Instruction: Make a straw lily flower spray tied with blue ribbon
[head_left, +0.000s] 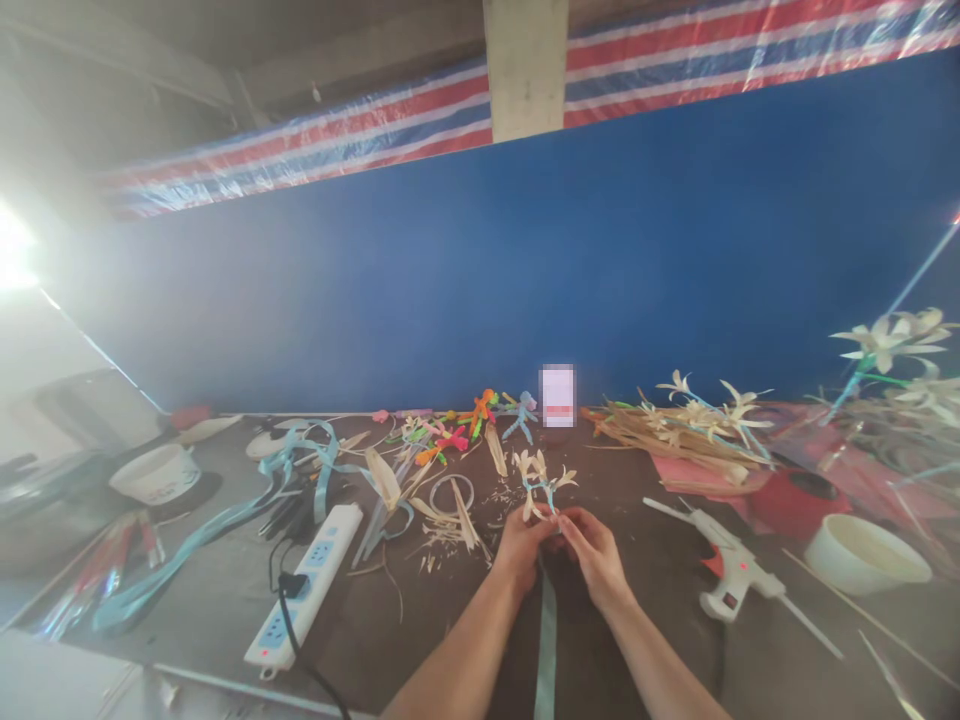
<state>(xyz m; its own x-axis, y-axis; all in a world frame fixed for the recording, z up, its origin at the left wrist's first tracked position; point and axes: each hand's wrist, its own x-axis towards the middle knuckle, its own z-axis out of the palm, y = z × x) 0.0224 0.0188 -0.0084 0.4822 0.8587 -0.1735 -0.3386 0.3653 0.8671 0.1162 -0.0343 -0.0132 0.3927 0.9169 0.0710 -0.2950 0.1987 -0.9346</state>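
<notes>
Near the middle of the table, a small sprig of pale, dried-husk flowers (541,478) stands up between my two hands, with light-blue wrapping on its stems. The fingers of my left hand (521,545) are closed around the lower stems. My right hand (592,555) pinches at the same spot, its fingertips meeting those of the left. Below the hands a light blue-green ribbon (547,640) hangs toward me; its upper end is hidden by the fingers. Husk scraps (457,520) lie just left of the hands.
To the right lie a hot glue gun (739,570), a pale bowl (866,555) and a pile of husk flowers (697,425). Leftward are a power strip (307,590) with a plugged cord, blue ribbon (202,540) and a white bowl (156,474). Colourful pipe-cleaner figures (480,415) lie by the blue partition (450,270).
</notes>
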